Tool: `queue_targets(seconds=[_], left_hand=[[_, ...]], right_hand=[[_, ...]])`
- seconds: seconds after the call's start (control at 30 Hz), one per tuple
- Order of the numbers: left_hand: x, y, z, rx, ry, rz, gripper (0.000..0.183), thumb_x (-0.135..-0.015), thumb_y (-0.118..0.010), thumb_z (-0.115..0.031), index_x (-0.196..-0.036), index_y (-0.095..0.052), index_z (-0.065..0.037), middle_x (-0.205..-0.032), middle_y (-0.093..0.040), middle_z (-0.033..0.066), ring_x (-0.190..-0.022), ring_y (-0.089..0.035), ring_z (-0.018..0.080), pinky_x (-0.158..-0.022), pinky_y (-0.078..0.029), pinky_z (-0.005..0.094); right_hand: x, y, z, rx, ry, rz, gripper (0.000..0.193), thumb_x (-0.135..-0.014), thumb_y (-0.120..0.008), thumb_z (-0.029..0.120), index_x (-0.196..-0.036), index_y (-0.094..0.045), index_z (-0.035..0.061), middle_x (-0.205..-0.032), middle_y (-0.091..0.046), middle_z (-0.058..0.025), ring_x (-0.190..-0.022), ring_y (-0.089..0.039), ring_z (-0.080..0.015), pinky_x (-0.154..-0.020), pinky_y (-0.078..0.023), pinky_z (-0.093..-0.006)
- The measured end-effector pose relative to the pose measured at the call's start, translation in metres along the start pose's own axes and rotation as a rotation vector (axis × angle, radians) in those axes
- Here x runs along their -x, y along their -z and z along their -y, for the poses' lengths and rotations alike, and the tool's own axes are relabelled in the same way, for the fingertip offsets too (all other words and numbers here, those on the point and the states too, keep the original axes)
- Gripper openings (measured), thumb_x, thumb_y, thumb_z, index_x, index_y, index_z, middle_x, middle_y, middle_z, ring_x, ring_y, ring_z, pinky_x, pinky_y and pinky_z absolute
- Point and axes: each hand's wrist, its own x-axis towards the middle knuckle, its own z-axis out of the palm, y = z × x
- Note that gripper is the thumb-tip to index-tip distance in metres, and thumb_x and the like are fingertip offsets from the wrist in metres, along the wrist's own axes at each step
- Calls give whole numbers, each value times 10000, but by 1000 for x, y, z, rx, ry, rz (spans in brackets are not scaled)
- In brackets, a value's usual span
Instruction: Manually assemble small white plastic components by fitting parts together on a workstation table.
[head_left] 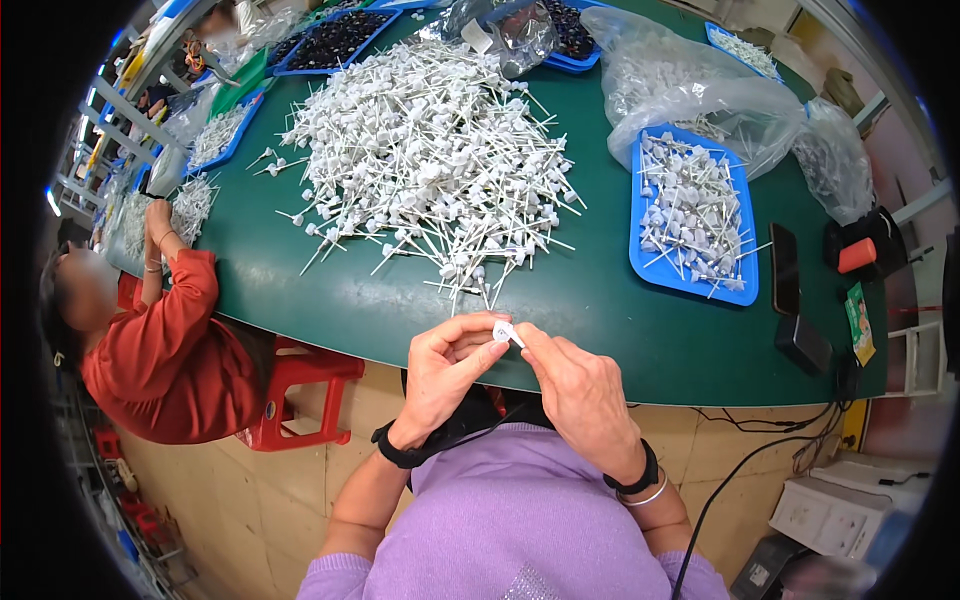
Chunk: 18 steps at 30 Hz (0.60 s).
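Note:
My left hand [442, 368] and my right hand [588, 398] meet just over the near edge of the green table [340, 310]. Between their fingertips is a small white plastic piece [502, 330] with a short stem. The left thumb and fingers pinch its wide head, while the right fingers close around the stem side and partly hide it. Beyond my hands spreads a large heap of similar white stemmed pieces [430, 160], with a few strays around its rim.
Right of the heap, a blue tray [740, 290] holds more white pieces, near a clear plastic bag [770, 125]. A phone [785, 265] lies by the right edge. At left, a person in red [165, 350] sits at the table beside a red stool [300, 395]. Cables [720, 480] hang at right.

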Motion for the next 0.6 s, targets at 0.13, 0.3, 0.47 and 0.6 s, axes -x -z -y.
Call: queue_targets(seconds=[0.13, 0.3, 0.47, 0.6], left_hand=[[1, -2, 5, -41, -49, -40, 247, -903, -674, 49, -1150, -655, 45, -1219, -661, 123, -1048, -673, 157, -906, -547, 261], [3, -2, 8, -106, -71, -55, 251, -900, -651, 83, -1150, -634, 62, -1243, -649, 150, -1074, -666, 177, -943, -538, 286], [2, -3, 8, -195, -119, -78, 232, -893, -665, 76, -1124, -647, 64, -1235, -651, 144, -1042, -673, 168, -924, -543, 280], [2, -4, 8, -278, -160, -99, 218, -886, -671, 72, -1103, -662, 54, -1229, -649, 144, -1011, -680, 162, -901, -549, 274]], right_hand=[[-2, -1, 1, 0, -8, 2, 302, -910, -627, 48, -1202, -569, 97, -718, -593, -133, -576, -618, -366, -493, -487, -449], [-1, -4, 1, -5, -17, 4, 305, -910, -616, 40, -1206, -566, 94, -723, -595, -138, -578, -619, -374, -495, -492, -456], [-1, -6, -1, -3, -18, 15, 312, -906, -613, 36, -1212, -566, 83, -724, -596, -141, -580, -624, -373, -494, -496, -455], [-2, -4, 1, 28, -16, 37, 303, -907, -610, 32, -1205, -570, 65, -723, -595, -145, -578, -625, -370, -495, -495, -452]])
